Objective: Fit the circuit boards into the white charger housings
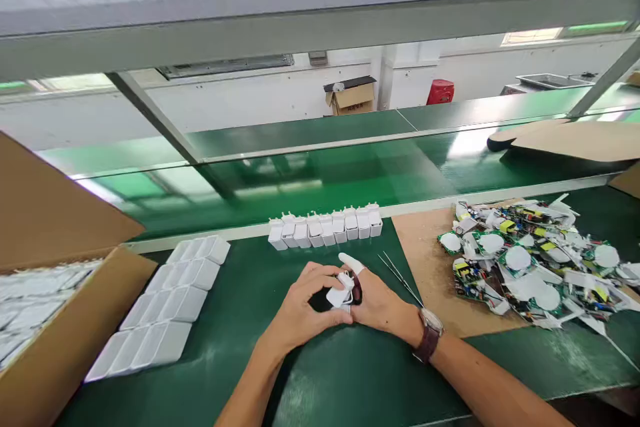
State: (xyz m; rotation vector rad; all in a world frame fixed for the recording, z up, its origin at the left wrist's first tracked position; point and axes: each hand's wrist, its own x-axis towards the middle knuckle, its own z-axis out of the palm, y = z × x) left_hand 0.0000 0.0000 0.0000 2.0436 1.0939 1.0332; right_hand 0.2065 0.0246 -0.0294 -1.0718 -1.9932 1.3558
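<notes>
Both my hands meet at the middle of the green mat (pixel 320 373). My left hand (pixel 300 307) and my right hand (pixel 376 299) are closed together around a small white charger housing (pixel 341 293) with a dark part under it. A white finger cot covers my right forefinger (pixel 351 262), and a brown watch (pixel 429 335) sits on my right wrist. Beyond my hands stands a row of several assembled white charger plugs (pixel 325 227). Thin metal tweezers (pixel 400 275) lie just right of my right hand.
White housing shells (pixel 165 303) lie in rows at left beside an open cardboard box (pixel 45 320) of more white parts. A pile of green circuit boards (pixel 530 263) rests on brown cardboard at right. A green conveyor belt (pixel 350 167) runs behind, under a metal frame.
</notes>
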